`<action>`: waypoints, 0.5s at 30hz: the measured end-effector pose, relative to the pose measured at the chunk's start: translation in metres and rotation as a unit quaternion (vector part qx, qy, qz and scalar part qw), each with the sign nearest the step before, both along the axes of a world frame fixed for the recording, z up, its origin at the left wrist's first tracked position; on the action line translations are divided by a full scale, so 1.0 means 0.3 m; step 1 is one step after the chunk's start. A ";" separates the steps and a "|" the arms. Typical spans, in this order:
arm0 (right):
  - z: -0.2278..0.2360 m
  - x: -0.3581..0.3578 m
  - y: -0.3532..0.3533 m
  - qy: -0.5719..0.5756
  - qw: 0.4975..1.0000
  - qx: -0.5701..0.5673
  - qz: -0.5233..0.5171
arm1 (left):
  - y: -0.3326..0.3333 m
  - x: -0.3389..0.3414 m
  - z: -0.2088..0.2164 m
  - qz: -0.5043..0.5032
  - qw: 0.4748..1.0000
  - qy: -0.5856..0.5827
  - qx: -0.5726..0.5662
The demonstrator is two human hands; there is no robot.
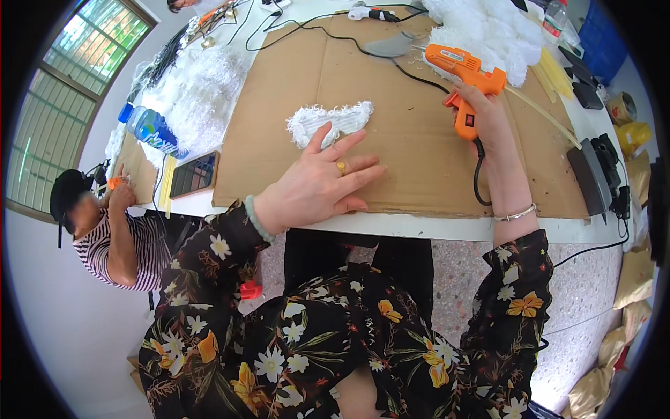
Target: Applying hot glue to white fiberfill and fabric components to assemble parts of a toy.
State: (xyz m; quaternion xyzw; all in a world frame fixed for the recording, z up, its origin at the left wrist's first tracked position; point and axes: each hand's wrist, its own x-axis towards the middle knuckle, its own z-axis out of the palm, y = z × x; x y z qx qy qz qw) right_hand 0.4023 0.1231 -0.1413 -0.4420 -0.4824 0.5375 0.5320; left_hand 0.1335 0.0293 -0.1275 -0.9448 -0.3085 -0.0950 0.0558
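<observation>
My right hand (490,120) is wrapped round the handle of an orange hot glue gun (457,61), whose nozzle points to the left. A long pale glue stick (541,115) sticks out of its back. My left hand (314,181) lies over the cardboard with fingers spread. Its upper fingertips reach the lower edge of a small white piece with a fringed, shaggy rim (331,120). Whether they press on it I cannot tell. Under both hands is a brown cardboard sheet (412,167) on the white table.
White fluffy material is heaped at the left (202,98) and far right (481,31). A blue-capped bottle (150,129) lies near a phone (195,174). A black cable (335,36) crosses the cardboard's far part. Glue sticks (551,73) lie at right. A co-worker (115,241) sits at left.
</observation>
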 end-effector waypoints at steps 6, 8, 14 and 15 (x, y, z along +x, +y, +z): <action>-0.010 0.008 0.007 0.000 1.000 0.002 -0.009 | 0.065 -0.020 -0.003 0.056 0.998 0.038 0.004; -0.002 -0.005 0.004 0.005 1.000 0.001 -0.012 | 0.076 -0.039 -0.005 0.070 0.996 0.055 0.003; 0.019 -0.016 -0.013 -0.012 1.000 -0.003 -0.006 | 0.084 -0.056 -0.003 0.066 0.995 0.051 0.057; 0.020 -0.017 -0.014 -0.008 1.000 -0.005 -0.008 | 0.082 -0.055 -0.003 0.065 0.995 0.052 0.059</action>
